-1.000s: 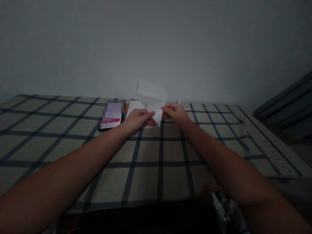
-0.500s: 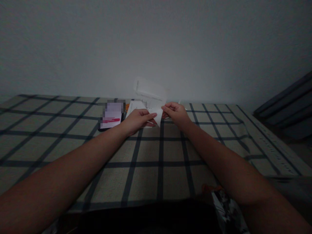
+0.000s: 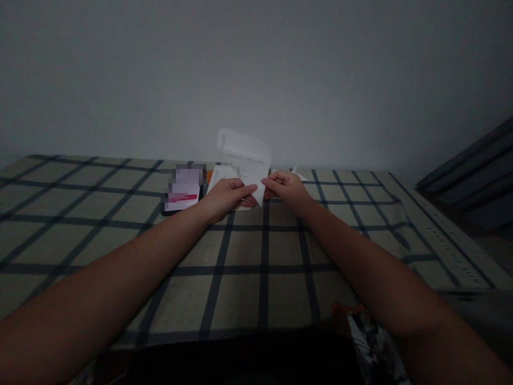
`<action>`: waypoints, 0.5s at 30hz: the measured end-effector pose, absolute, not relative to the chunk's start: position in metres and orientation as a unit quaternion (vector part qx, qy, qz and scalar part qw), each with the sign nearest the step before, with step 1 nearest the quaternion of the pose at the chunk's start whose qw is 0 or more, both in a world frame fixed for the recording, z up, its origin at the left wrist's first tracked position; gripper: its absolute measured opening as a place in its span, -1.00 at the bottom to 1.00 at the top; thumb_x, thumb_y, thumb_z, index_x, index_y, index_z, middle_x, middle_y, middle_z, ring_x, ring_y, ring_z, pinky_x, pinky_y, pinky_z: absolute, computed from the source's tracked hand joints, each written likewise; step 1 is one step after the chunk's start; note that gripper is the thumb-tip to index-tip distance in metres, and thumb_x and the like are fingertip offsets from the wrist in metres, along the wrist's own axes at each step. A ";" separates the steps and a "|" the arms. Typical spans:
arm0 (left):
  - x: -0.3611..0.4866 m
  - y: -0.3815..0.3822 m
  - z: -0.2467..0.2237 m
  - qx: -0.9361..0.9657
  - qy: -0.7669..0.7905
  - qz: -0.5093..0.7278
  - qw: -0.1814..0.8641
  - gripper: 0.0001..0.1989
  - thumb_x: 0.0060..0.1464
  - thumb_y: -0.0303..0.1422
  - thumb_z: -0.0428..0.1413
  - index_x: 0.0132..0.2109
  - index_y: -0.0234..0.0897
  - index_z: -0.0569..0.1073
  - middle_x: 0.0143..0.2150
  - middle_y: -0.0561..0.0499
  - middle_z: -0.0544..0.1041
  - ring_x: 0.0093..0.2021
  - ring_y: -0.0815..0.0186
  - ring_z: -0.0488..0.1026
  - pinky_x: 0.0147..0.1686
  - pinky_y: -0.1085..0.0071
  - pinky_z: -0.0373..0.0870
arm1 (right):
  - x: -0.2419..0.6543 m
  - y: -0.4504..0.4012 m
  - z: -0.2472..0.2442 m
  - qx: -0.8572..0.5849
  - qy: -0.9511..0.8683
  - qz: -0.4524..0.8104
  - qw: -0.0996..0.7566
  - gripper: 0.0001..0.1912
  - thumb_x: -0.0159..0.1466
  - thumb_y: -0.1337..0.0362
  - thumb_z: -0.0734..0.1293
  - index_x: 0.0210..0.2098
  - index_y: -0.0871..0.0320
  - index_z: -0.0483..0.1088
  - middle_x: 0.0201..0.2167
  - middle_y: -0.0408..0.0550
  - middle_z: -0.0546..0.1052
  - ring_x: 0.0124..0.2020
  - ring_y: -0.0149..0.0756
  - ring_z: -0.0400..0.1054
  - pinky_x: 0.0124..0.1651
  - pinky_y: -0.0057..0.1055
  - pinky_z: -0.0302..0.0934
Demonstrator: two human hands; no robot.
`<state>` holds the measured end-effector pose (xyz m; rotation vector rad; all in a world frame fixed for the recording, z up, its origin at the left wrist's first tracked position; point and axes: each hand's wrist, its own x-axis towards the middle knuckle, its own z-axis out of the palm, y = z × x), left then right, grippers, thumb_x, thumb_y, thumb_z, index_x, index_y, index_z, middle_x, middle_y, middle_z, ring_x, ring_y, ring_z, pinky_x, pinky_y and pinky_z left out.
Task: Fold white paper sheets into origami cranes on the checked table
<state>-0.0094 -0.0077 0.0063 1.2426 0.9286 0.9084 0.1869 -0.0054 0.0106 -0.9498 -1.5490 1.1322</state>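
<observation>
A thin white sheet of paper [image 3: 252, 171] is held up above the table, its far end bent over and faint print showing on it. My left hand [image 3: 228, 199] is closed, thumb on top, pinching the sheet's near left part. From the right, the thumb and fingers of my right hand [image 3: 286, 188] pinch the same sheet's right edge, close to the left fingertips. Under and behind my left hand lies another white printed paper [image 3: 218, 174]. Some of its surface is hidden by the hand and the raised sheet.
Left of my hands lies a phone [image 3: 185, 188] with a lit, partly blurred screen. A small orange thing [image 3: 209, 175] shows beside it. More white paper [image 3: 298, 173] lies behind my right hand. A checked cloth [image 3: 244, 246] covers the table, which meets a plain wall [image 3: 256, 69].
My right hand has shifted slightly left and down, closer to my left hand. The sheet's upper end has moved a little left, and its bend looks sharper. My left hand is nearly still.
</observation>
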 end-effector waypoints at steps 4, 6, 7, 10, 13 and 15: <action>-0.010 -0.011 0.011 0.573 0.400 0.351 0.623 -0.68 -0.06 -0.16 0.36 -0.41 -0.35 0.55 -0.38 -0.11 0.65 -0.36 0.35 0.58 -0.17 0.42 0.52 | 0.188 -0.003 0.007 -0.387 -0.633 0.450 0.497 -0.61 0.10 -0.04 0.47 -0.41 0.16 0.40 -0.55 -0.18 0.51 -0.51 -0.44 0.42 -0.34 -0.44 0.40; -0.010 -0.013 0.013 0.582 0.406 0.341 0.616 -0.69 -0.04 -0.16 0.36 -0.41 -0.35 0.55 -0.38 -0.11 0.65 -0.36 0.35 0.57 -0.18 0.43 0.51 | 0.189 -0.002 0.006 -0.386 -0.638 0.444 0.496 -0.61 0.12 -0.05 0.46 -0.40 0.16 0.41 -0.54 -0.18 0.52 -0.51 -0.44 0.42 -0.33 -0.45 0.39; -0.010 -0.013 0.014 0.584 0.410 0.342 0.612 -0.69 -0.04 -0.16 0.35 -0.42 -0.35 0.55 -0.39 -0.10 0.64 -0.38 0.36 0.57 -0.19 0.43 0.51 | 0.189 -0.002 0.006 -0.386 -0.640 0.443 0.496 -0.62 0.13 -0.04 0.46 -0.39 0.16 0.41 -0.54 -0.18 0.52 -0.51 -0.44 0.42 -0.33 -0.45 0.39; -0.009 -0.014 0.014 0.587 0.414 0.350 0.601 -0.71 0.00 -0.19 0.33 -0.45 -0.34 0.52 -0.43 -0.08 0.63 -0.42 0.39 0.54 -0.24 0.44 0.49 | 0.189 -0.004 0.006 -0.388 -0.642 0.437 0.496 -0.63 0.14 -0.03 0.45 -0.40 0.16 0.41 -0.53 -0.17 0.53 -0.49 -0.43 0.43 -0.33 -0.44 0.39; -0.009 -0.014 0.013 0.584 0.418 0.357 0.597 -0.73 0.03 -0.23 0.31 -0.45 -0.33 0.49 -0.44 -0.07 0.61 -0.44 0.39 0.53 -0.26 0.44 0.48 | 0.188 -0.005 0.007 -0.394 -0.644 0.430 0.496 -0.64 0.15 -0.02 0.44 -0.41 0.16 0.41 -0.52 -0.15 0.53 -0.48 -0.42 0.43 -0.32 -0.43 0.39; -0.008 -0.013 0.013 0.579 0.419 0.357 0.602 -0.76 0.04 -0.27 0.30 -0.45 -0.32 0.48 -0.44 -0.07 0.61 -0.43 0.39 0.53 -0.26 0.43 0.48 | 0.188 -0.005 0.008 -0.397 -0.641 0.430 0.496 -0.64 0.15 -0.03 0.44 -0.40 0.16 0.41 -0.52 -0.15 0.53 -0.48 -0.43 0.43 -0.31 -0.42 0.39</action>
